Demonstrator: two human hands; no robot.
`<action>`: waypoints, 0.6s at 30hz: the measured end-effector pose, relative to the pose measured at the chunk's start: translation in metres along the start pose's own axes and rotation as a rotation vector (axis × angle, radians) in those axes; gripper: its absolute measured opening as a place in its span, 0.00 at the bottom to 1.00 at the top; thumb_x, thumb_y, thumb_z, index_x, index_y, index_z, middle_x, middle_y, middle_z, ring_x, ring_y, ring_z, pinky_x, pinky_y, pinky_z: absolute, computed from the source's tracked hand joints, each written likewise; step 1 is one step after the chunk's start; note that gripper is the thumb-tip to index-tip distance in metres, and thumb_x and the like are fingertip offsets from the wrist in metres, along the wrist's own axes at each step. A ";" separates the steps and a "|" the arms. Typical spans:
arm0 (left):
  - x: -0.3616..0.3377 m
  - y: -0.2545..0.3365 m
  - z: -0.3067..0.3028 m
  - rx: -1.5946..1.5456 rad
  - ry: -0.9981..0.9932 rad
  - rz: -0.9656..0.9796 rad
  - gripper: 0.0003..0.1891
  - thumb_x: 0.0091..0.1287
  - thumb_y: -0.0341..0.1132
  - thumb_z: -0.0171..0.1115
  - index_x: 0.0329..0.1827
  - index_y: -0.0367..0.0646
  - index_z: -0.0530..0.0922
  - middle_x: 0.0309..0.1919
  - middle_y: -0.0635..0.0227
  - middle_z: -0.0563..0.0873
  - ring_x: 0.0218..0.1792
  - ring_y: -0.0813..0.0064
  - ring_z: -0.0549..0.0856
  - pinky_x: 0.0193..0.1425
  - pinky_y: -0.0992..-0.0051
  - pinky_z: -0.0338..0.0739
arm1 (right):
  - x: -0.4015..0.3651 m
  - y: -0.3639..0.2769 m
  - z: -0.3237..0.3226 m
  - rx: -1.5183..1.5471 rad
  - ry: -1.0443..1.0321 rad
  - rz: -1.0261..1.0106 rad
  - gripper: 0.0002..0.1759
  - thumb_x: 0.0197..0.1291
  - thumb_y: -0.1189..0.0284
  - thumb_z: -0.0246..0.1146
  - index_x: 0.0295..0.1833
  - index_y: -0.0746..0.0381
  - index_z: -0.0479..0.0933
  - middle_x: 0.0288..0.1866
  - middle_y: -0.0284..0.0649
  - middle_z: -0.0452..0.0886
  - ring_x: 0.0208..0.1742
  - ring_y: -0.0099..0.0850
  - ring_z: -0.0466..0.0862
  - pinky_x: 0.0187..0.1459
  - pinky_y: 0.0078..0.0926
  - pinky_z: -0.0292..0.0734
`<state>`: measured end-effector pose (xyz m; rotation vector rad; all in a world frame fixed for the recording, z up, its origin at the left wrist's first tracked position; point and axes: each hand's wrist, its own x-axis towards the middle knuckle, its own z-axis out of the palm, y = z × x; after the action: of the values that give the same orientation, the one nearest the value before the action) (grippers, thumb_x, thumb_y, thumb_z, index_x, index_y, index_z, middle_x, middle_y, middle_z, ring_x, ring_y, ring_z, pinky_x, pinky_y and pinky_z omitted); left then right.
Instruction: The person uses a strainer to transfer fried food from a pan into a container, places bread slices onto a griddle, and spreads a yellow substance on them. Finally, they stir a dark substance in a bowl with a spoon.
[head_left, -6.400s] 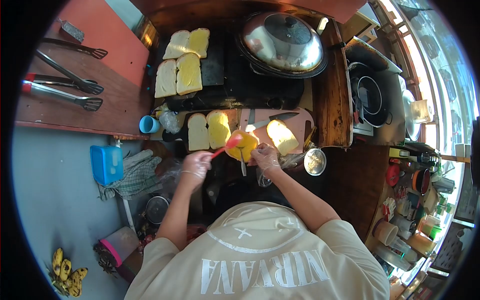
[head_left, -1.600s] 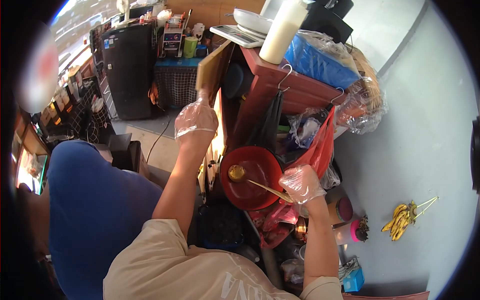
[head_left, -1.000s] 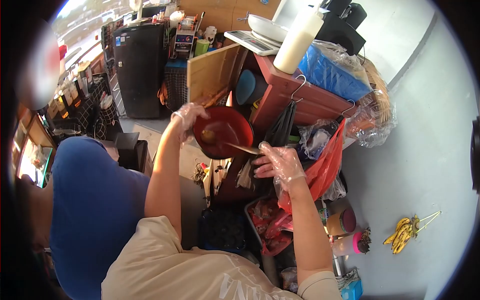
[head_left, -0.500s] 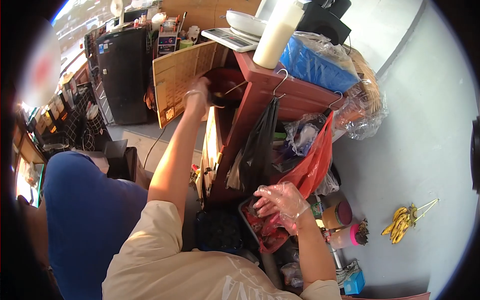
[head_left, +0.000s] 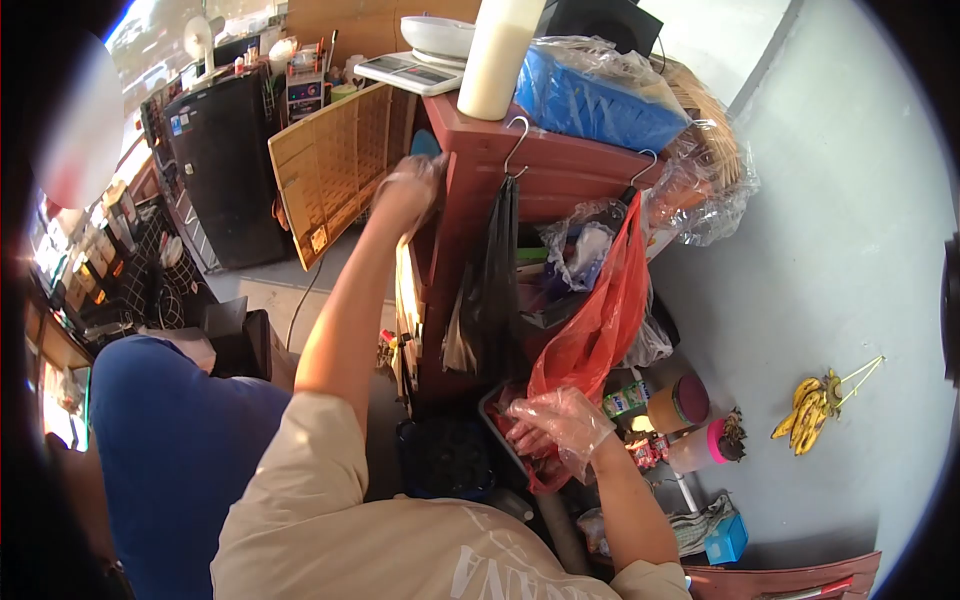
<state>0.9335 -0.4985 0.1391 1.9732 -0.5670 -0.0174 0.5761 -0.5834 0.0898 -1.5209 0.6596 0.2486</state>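
My left hand (head_left: 410, 193) wears a clear plastic glove and reaches to the left edge of the reddish-brown cabinet (head_left: 470, 160), beside its open woven-panel door (head_left: 335, 165). Its fingertips are blurred and partly hidden, so whatever they hold does not show. A bit of something blue (head_left: 426, 143) is visible just above that hand. My right hand (head_left: 560, 425), also gloved, hovers over a dark bin (head_left: 492, 420) lined with red plastic. Its fingers are loosely bent and apart, with nothing visible in them. The hanging red bag (head_left: 600, 310) comes down right behind it.
A black bag (head_left: 487, 290) hangs from a hook. On the cabinet top stand a scale (head_left: 410, 75), a cream-coloured bottle (head_left: 495, 60) and a blue plastic-wrapped package (head_left: 600, 95). Jars (head_left: 680, 403) are at the right; bananas (head_left: 808, 412) hang against the wall. A person's blue-clad knee (head_left: 170, 440) is at left.
My left hand has drawn away from the dark bowl inside the cabinet, which no longer shows. My right hand stays over the bin. The view has shifted, moving the cabinet left and up.
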 end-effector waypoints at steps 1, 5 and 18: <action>-0.029 0.005 -0.017 0.209 0.136 0.160 0.20 0.75 0.47 0.52 0.58 0.44 0.83 0.55 0.51 0.86 0.55 0.55 0.85 0.60 0.60 0.77 | -0.003 0.003 -0.002 0.001 0.002 -0.011 0.23 0.71 0.59 0.65 0.52 0.72 0.82 0.40 0.48 0.87 0.34 0.30 0.88 0.39 0.26 0.88; -0.088 -0.060 -0.058 -0.533 0.962 0.709 0.11 0.72 0.30 0.60 0.47 0.33 0.86 0.43 0.56 0.90 0.48 0.65 0.89 0.52 0.72 0.83 | -0.018 0.034 -0.014 0.090 -0.005 -0.013 0.23 0.70 0.60 0.66 0.53 0.72 0.81 0.39 0.48 0.87 0.34 0.30 0.88 0.40 0.26 0.88; -0.118 -0.076 0.093 0.091 0.559 0.583 0.22 0.76 0.36 0.59 0.69 0.35 0.73 0.67 0.39 0.76 0.65 0.56 0.80 0.68 0.56 0.74 | -0.092 0.162 -0.028 0.471 0.132 0.005 0.22 0.73 0.59 0.62 0.57 0.68 0.82 0.40 0.46 0.89 0.36 0.32 0.89 0.40 0.29 0.88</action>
<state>0.8338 -0.5038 0.0031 1.7200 -0.7469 0.9028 0.4081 -0.5772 0.0062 -1.0879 0.7648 -0.0076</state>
